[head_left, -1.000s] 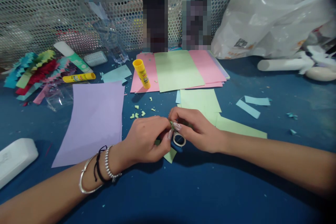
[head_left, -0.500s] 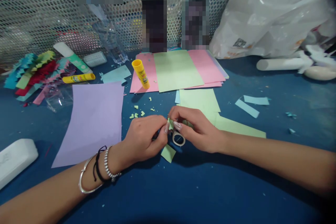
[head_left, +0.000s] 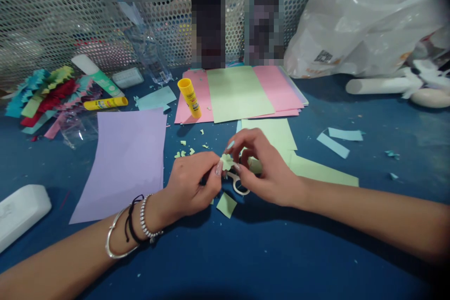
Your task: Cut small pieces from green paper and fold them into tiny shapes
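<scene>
A small light-green paper flower (head_left: 227,162) with scalloped edges is pinched between the thumb and fingers of my left hand (head_left: 195,180). Close on its right is my right hand (head_left: 267,168), thumb and index finger parted around the flower; whether the thumb tip touches it I cannot tell. Below the hands lies a pair of scissors (head_left: 241,191), of which a white handle loop shows and the rest is hidden. A small green paper square (head_left: 227,205) rests on the table just in front, and green paper scraps (head_left: 183,153) are scattered beyond my left hand.
Purple sheets (head_left: 130,159) lie at left. A yellow glue stick (head_left: 190,98) stands by stacked pink and green paper (head_left: 239,93). Blue strips (head_left: 333,145) are at right. Along the back are a mesh panel (head_left: 168,18), a plastic bag (head_left: 344,33) and fringed paper pieces (head_left: 45,98).
The folded green paper now shows opened out as a flower. My right hand's index finger has lifted away from it, and more of the scissors' handle shows.
</scene>
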A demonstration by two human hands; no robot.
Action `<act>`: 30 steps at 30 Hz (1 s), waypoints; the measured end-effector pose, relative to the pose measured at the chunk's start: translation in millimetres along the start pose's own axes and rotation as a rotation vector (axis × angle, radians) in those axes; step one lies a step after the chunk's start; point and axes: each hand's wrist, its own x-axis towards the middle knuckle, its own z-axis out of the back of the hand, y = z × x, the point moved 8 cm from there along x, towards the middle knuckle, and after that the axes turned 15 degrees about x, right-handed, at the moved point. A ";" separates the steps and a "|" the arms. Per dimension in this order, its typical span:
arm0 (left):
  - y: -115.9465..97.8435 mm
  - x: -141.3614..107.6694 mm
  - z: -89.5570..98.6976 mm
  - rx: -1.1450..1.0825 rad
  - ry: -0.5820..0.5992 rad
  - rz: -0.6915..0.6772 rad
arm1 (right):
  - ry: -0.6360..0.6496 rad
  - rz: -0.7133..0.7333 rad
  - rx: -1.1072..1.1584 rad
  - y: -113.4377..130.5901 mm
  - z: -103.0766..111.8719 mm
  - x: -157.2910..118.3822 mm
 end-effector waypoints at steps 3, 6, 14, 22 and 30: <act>2.5 -0.4 2.1 -0.002 -0.014 0.030 | -0.071 0.299 -0.115 24.1 4.3 -5.5; 0.8 -0.8 6.2 -0.008 -0.049 0.015 | -0.066 0.403 -0.244 32.8 2.0 -8.2; 1.6 -2.0 4.5 -0.063 -0.045 -0.001 | -0.056 0.305 -0.226 24.4 6.0 -3.0; -2.7 -0.1 -3.1 -0.065 0.038 -0.054 | -0.084 0.297 -0.199 25.5 9.6 -2.6; 3.4 2.7 -5.8 -0.016 0.036 0.035 | -0.070 0.217 -0.181 18.1 8.8 0.2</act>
